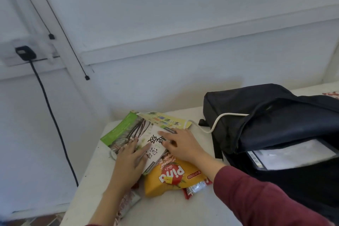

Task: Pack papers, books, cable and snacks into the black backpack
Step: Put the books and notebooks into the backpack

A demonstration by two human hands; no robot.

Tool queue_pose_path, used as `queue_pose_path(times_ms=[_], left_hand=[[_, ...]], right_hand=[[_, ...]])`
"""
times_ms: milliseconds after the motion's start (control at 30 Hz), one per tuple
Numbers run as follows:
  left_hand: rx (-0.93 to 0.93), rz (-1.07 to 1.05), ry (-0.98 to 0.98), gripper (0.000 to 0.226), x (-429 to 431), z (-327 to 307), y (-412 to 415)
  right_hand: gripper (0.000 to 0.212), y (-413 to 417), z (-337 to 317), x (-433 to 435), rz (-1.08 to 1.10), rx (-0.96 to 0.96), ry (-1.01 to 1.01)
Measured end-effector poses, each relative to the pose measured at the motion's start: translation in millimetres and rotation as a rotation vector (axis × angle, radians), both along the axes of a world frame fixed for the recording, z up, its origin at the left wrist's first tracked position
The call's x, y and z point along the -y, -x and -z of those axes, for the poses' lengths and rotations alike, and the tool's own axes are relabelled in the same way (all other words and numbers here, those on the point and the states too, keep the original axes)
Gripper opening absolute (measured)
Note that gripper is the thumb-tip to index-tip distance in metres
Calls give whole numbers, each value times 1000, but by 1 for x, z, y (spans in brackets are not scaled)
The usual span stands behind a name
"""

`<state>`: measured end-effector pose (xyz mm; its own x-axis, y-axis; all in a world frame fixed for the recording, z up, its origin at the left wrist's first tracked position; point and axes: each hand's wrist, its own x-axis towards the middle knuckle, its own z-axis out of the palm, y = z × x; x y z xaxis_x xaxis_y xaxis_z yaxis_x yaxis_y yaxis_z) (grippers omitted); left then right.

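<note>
Table (88,180), left side: white book (156,146) lies on a green book (122,128), its corner over the yellow snack bag (170,176). White cable (217,122) runs into the open black backpack (256,113); papers (289,154) are inside. Left hand (128,161) and right hand (181,145) press flat, fingers straight, gripping nothing.

Head-worn wide-angle view, forward and down, close over the table (174,211)

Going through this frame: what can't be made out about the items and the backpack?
Head view only:
- White cable: both ends hidden, one inside the black backpack, one under the leaflet.
- Pale flat item in the backpack: blurred, partly covered by the flap.
- White book: cover partly hidden by left hand and right hand.
- Red-and-white packet: partly under the left forearm, blurred.
</note>
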<state>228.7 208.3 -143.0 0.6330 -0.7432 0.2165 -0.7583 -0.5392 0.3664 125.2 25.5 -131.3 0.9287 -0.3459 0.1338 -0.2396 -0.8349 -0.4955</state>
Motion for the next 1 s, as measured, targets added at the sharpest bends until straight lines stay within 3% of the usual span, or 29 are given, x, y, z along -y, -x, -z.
queue_pose_path(times_ms=[200, 333, 733, 867, 1000], left_hand=[[-75, 31, 53, 68, -5, -6, 2], [-166, 37, 149, 32, -9, -11, 3], [-161, -23, 532, 46, -10, -80, -4], [-379, 66, 656, 35, 4, -105, 8], [-800, 266, 808, 15, 11, -123, 23]], right_hand=[[51, -16, -16, -6, 118, -6, 29], [45, -24, -35, -10, 141, 176, -217], [53, -5, -123, -7, 150, 700, -463], [49, 45, -160, -16, 132, 762, -527], [39, 94, -173, -16, 102, 884, -926]])
